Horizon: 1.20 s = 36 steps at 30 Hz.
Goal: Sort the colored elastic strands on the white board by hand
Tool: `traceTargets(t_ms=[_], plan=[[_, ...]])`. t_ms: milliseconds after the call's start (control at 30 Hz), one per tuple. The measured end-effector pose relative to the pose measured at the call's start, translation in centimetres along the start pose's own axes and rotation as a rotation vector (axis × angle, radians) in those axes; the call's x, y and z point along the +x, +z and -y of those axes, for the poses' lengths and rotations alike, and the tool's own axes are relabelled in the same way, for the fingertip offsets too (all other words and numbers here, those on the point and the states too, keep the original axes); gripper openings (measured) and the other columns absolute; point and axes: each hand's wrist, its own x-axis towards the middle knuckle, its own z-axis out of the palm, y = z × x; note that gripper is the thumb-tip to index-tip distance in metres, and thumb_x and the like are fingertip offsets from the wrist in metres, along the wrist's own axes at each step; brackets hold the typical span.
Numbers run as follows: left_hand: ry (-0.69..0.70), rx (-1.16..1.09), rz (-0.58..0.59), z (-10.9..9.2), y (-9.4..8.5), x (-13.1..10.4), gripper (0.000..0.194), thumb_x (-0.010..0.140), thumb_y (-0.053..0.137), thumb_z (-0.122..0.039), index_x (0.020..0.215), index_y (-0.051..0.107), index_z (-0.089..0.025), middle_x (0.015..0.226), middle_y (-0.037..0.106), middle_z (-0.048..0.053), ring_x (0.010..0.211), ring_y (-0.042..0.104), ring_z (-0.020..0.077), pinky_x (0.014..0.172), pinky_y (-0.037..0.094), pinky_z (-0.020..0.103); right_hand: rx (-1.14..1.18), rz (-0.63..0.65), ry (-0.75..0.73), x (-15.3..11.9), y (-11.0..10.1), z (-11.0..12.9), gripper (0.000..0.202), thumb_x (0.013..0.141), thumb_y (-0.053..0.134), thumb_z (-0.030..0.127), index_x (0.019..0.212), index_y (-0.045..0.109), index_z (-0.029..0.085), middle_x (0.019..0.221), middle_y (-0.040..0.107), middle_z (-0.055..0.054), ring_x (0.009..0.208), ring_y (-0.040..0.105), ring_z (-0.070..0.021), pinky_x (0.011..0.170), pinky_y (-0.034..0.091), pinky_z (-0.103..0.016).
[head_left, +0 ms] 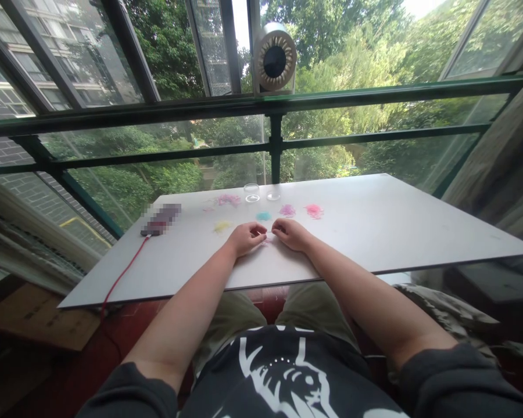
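Both hands meet over the white table [348, 232] near its front edge. My left hand [246, 239] has its fingers curled in a pinch. My right hand [290, 233] is also closed in a pinch, a small gap from the left one. What sits between the fingertips is too small to make out; a thin pale line seems to show there. Just below the fingertips lies a small scatter of pale pink bits [267, 241]. Closest beyond the hands are a teal pile [264, 216] and a purple pile [287, 210] of tiny pieces.
A yellow pile [222, 226], a larger pink pile [228, 200] and a bright pink-red pile [314, 211] lie around. Two clear round containers [251, 197] stand at the back. A blurred dark device [162, 219] with a red cable [126, 270] lies left. Green railing [273, 145] runs behind.
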Motion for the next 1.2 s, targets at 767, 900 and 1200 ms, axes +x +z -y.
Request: traceTargets(t_ms=[767,900,1200], plan=[[0.029,-0.026,-0.017,0.49,0.12,0.11,0.027,0.073,0.056,-0.035,0.087,0.066,-0.015,0.081,0.068,0.004,0.070,0.059,0.0139,0.066,0.045,0.024,0.041,-0.063,-0.052,0.02,0.76,0.63,0.008,0.073,0.050,0.012,0.076,0.057,0.015,0.065,0.057,0.000,0.056,0.045,-0.0089,0.058,0.036,-0.021],[0.020,-0.010,-0.038,0.44,0.07,0.17,0.024,0.073,0.056,-0.034,0.084,0.065,-0.015,0.078,0.068,0.003,0.069,0.058,0.0128,0.067,0.044,0.023,0.038,-0.064,-0.050,0.07,0.75,0.57,0.008,0.073,0.050,0.013,0.076,0.057,0.015,0.066,0.057,0.000,0.056,0.045,-0.0090,0.058,0.036,-0.021],[0.021,0.012,-0.035,0.00,0.16,-0.04,0.023,0.073,0.055,-0.032,0.082,0.067,-0.015,0.074,0.068,0.002,0.061,0.056,0.0108,0.062,0.043,0.021,0.016,-0.011,-0.055,-0.04,1.02,0.41,0.010,0.070,0.057,0.020,0.078,0.056,0.017,0.068,0.057,0.002,0.055,0.045,-0.0079,0.054,0.034,-0.020]])
